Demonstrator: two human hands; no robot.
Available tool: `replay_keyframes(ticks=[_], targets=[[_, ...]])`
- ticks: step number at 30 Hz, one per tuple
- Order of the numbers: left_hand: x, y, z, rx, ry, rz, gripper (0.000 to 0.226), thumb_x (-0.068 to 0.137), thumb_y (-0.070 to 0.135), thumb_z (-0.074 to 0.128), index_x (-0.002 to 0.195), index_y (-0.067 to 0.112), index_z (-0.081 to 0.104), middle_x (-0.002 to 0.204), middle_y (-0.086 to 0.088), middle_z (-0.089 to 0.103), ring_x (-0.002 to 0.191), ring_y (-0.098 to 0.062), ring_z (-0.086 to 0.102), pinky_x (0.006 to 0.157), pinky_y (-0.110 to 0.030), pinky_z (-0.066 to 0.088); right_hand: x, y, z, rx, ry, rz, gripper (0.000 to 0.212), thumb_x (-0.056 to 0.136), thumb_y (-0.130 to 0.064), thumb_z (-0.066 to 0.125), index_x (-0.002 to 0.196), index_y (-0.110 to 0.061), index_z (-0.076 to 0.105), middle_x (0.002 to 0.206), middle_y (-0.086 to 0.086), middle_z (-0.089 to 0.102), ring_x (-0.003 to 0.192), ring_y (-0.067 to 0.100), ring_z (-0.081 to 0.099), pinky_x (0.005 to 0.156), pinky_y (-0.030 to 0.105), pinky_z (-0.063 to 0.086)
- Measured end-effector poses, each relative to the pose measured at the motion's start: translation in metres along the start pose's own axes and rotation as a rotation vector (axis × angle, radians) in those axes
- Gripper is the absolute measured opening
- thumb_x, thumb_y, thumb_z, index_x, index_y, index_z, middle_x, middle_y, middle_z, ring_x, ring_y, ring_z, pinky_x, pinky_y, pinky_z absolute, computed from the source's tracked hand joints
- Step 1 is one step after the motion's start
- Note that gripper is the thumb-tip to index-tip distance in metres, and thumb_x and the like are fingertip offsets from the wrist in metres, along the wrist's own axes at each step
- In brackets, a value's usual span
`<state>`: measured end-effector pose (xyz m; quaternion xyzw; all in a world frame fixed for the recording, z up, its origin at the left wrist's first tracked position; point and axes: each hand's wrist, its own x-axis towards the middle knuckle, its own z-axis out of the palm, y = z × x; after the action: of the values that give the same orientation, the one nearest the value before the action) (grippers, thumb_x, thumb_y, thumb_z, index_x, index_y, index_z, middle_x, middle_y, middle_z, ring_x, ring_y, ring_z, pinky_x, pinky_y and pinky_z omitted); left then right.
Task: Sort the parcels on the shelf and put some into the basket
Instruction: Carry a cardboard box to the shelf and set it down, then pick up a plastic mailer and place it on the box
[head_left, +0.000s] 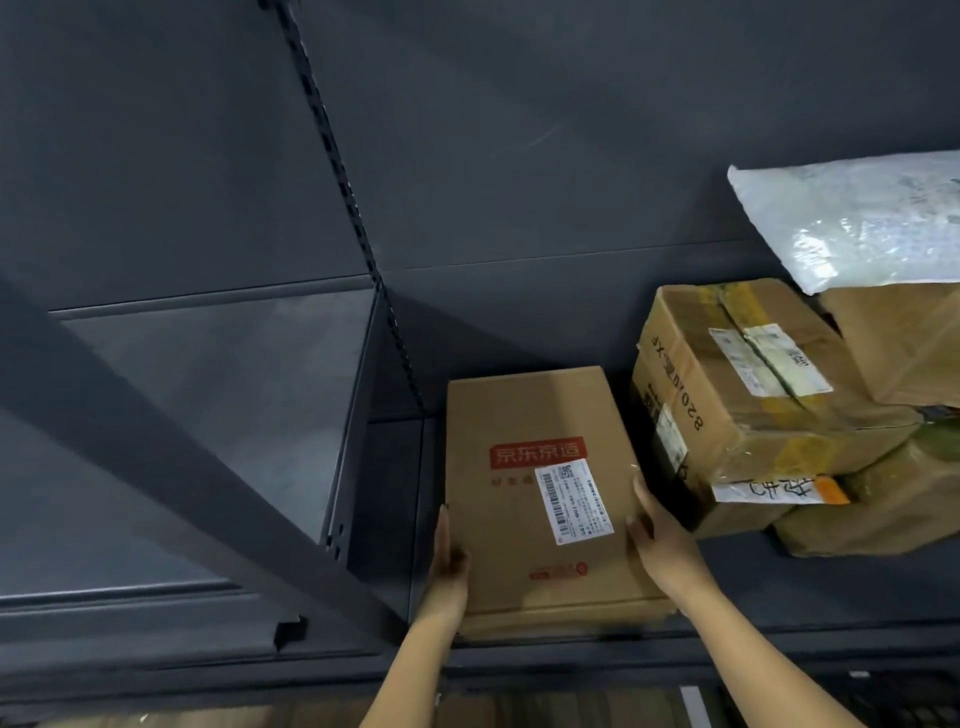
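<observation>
A flat cardboard box with a red printed logo and a white shipping label is seen lying on the dark metal shelf, its near end at the shelf's front lip and its long axis running straight back, away from the person. It is clasped between two bare hands. The left hand is laid flat along the left side and the right hand is pressed to the right edge, with the fingers of both stretched forward rather than curled. Both hands are set on the near half of the box, neither clearly closer. Just beside it on the right, a stack of taped cartons is topped by a white plastic mailer. No basket is in view. The box is judged ready to be slid or lifted lengthwise off the shelf.
</observation>
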<state>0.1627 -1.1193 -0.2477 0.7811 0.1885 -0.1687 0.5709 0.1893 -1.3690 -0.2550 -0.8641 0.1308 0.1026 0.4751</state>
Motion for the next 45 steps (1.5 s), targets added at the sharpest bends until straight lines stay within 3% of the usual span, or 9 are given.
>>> replay_keyframes(ticks=[4, 7, 23, 27, 29, 32, 34, 39, 45], targets=[[0.011, 0.004, -0.001, -0.036, 0.004, 0.083, 0.057, 0.104, 0.03, 0.028, 0.151, 0.034, -0.004, 0.16, 0.013, 0.006, 0.14, -0.005, 0.019, 0.104, -0.021, 0.019, 0.011, 0.002, 0.004, -0.048, 0.007, -0.06, 0.057, 0.101, -0.022, 0.037, 0.152, -0.025, 0.01, 0.156, 0.0, 0.025, 0.142, 0.02, 0.026, 0.107, 0.025, 0.023], [0.021, 0.004, 0.0, -0.075, 0.024, 0.054, 0.056, 0.105, 0.02, 0.027, 0.151, 0.038, 0.0, 0.159, 0.009, 0.015, 0.141, -0.012, 0.025, 0.099, -0.021, 0.025, 0.022, 0.0, 0.003, -0.03, 0.013, -0.043, 0.056, 0.101, -0.02, 0.037, 0.152, -0.023, 0.013, 0.157, 0.001, 0.024, 0.143, 0.02, 0.025, 0.109, 0.026, 0.022], [0.029, 0.005, 0.004, -0.057, 0.113, -0.026, 0.055, 0.105, 0.016, 0.03, 0.152, 0.038, 0.011, 0.159, 0.008, 0.019, 0.145, -0.02, 0.022, 0.112, -0.033, 0.022, 0.021, -0.002, 0.002, 0.097, 0.014, -0.038, 0.055, 0.1, -0.016, 0.038, 0.151, -0.024, 0.019, 0.156, -0.006, 0.026, 0.142, 0.012, 0.024, 0.104, 0.017, 0.02], [0.012, 0.023, 0.016, 0.286, 0.372, -0.151, 0.058, 0.1, 0.031, 0.04, 0.153, 0.025, 0.017, 0.159, -0.008, 0.02, 0.145, -0.031, 0.017, 0.115, -0.042, 0.017, 0.012, -0.003, -0.006, 0.043, -0.027, -0.023, 0.058, 0.1, -0.019, 0.039, 0.151, -0.029, 0.016, 0.153, -0.004, 0.033, 0.135, 0.015, 0.036, 0.094, 0.016, 0.028], [-0.001, 0.047, 0.033, 0.274, 0.427, -0.092, 0.07, 0.096, 0.038, 0.05, 0.152, 0.015, 0.017, 0.159, -0.011, 0.018, 0.146, -0.032, 0.017, 0.117, -0.042, 0.016, 0.0, 0.0, -0.015, -0.031, -0.019, -0.05, 0.059, 0.098, -0.021, 0.044, 0.15, -0.033, 0.017, 0.152, -0.004, 0.032, 0.133, 0.015, 0.04, 0.093, 0.018, 0.034], [-0.013, 0.099, 0.074, 0.092, 0.304, 0.123, 0.084, 0.087, 0.052, 0.058, 0.152, 0.02, 0.015, 0.157, -0.005, 0.021, 0.141, -0.031, 0.029, 0.113, -0.045, 0.029, -0.024, 0.011, -0.03, -0.36, -0.007, -0.151, 0.057, 0.098, -0.032, 0.042, 0.15, -0.033, 0.02, 0.151, -0.002, 0.032, 0.125, 0.02, 0.047, 0.085, 0.026, 0.048], [-0.011, 0.137, 0.108, 0.063, 0.181, 0.255, 0.085, 0.083, 0.054, 0.062, 0.15, 0.02, 0.021, 0.155, -0.005, 0.027, 0.14, -0.026, 0.032, 0.112, -0.039, 0.03, -0.034, 0.018, -0.04, -0.399, -0.032, -0.187, 0.054, 0.096, -0.033, 0.042, 0.147, -0.036, 0.023, 0.148, -0.004, 0.035, 0.123, 0.02, 0.048, 0.087, 0.029, 0.048], [-0.01, 0.197, 0.18, -0.153, -0.196, 0.094, 0.098, 0.077, 0.063, 0.065, 0.152, 0.028, 0.014, 0.156, -0.004, 0.028, 0.141, -0.03, 0.032, 0.109, -0.046, 0.032, -0.041, 0.033, -0.076, -0.29, -0.109, -0.113, 0.043, 0.096, -0.034, 0.045, 0.138, -0.039, 0.037, 0.139, -0.013, 0.046, 0.124, 0.01, 0.048, 0.098, 0.027, 0.044], [-0.01, 0.199, 0.2, -0.144, -0.251, 0.002, 0.094, 0.077, 0.059, 0.067, 0.15, 0.041, 0.01, 0.153, -0.005, 0.032, 0.136, -0.033, 0.036, 0.107, -0.05, 0.035, -0.045, 0.052, -0.101, -0.135, -0.091, -0.039, 0.036, 0.094, -0.028, 0.049, 0.127, -0.042, 0.047, 0.117, -0.028, 0.048, 0.101, -0.006, 0.051, 0.091, 0.016, 0.043]])
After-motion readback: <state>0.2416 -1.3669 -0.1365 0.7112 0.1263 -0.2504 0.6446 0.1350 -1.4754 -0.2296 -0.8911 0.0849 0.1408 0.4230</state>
